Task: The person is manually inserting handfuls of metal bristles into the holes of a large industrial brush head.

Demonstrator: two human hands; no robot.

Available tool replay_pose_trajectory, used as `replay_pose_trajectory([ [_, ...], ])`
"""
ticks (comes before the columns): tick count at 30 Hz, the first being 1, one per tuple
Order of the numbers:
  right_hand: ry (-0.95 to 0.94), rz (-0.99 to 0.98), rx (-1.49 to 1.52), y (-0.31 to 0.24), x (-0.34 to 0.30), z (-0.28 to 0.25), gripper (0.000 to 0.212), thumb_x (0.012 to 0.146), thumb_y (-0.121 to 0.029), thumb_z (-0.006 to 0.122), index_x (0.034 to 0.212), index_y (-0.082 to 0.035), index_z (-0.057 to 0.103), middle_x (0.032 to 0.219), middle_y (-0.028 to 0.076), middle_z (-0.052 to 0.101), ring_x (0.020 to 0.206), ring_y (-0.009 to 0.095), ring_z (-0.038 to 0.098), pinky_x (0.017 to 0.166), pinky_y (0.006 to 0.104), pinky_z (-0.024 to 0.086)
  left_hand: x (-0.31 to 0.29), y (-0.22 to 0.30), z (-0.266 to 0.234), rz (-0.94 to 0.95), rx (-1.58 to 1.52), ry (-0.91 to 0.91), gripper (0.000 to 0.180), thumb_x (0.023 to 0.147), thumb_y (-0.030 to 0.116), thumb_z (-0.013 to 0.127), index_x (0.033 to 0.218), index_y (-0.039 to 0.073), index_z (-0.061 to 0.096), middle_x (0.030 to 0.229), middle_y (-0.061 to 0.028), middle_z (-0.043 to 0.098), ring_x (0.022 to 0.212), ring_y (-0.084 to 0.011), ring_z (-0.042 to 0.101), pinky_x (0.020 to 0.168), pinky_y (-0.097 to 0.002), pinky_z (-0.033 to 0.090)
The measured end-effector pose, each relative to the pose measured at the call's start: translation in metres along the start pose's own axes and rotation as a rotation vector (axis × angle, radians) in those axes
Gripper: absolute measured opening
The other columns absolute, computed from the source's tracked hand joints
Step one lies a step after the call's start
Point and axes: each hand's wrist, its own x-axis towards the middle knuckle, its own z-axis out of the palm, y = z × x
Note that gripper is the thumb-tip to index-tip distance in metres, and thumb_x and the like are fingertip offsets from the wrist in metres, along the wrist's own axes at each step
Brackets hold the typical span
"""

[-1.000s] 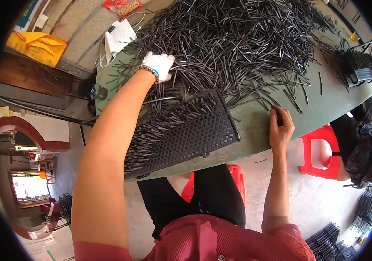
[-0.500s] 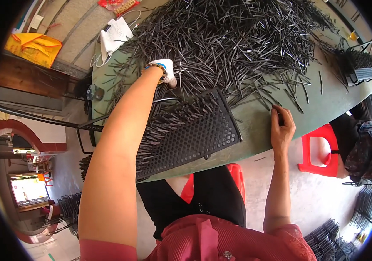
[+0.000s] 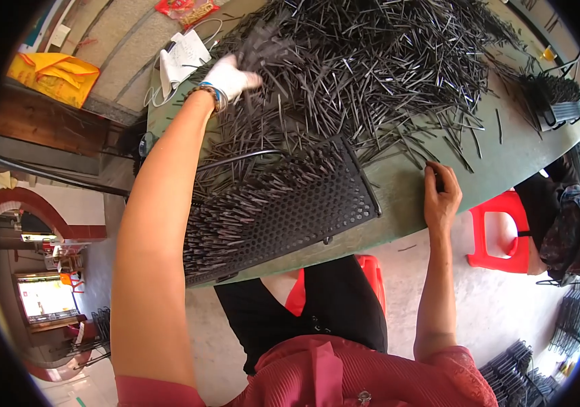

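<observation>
My left hand (image 3: pixel 230 79), in a white glove with bracelets at the wrist, is over the left part of a big heap of thin black sticks (image 3: pixel 378 61). Its fingertips are smeared by motion, and blurred sticks lie around and beyond it. My right hand (image 3: pixel 443 197) rests by the table's near edge, fingers curled and thumb against the forefinger; a small dark bit shows at the tips, too small to name. Between my arms a black perforated rack (image 3: pixel 310 200) lies tilted on the table, its left and far holes filled with upright sticks.
A green table (image 3: pixel 405 197) carries everything. At its far right stands another filled rack (image 3: pixel 554 98). Left of the heap lie a white cloth-like item (image 3: pixel 183 57) and a yellow bag (image 3: pixel 56 76). A red stool (image 3: pixel 500 230) and a seated person (image 3: pixel 571 230) are at right.
My left hand has moved up and left, away from the rack, and sticks near it are now in motion. More of the filled rack shows. My right hand has barely shifted.
</observation>
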Motion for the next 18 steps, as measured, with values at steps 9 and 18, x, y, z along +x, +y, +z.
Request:
replay_pose_trajectory([
  [9,-0.002,-0.032,-0.019,0.002,-0.001,0.0,0.011,0.088,-0.005,0.064,0.096,0.001,0.067,0.081,0.004,0.06,0.066,0.01,0.053,0.062,0.023,0.044,0.001,0.014,0.018,-0.252,-1.12,0.06,0.024,0.089,0.026,0.056,0.09,0.005,0.068,0.08,-0.0069,0.065,0.069,-0.0181,0.062,0.063,-0.034,0.056],
  [18,-0.015,0.139,0.544,-0.037,0.031,0.019,0.032,0.095,-0.017,0.06,0.12,0.003,0.061,0.108,0.007,0.066,0.096,0.013,0.062,0.086,0.0246,0.047,-0.02,0.061,0.027,-0.184,-1.4,0.127,0.014,0.085,0.018,0.064,0.084,0.005,0.063,0.088,-0.0101,0.065,0.082,-0.0244,0.063,0.075,-0.0476,0.055],
])
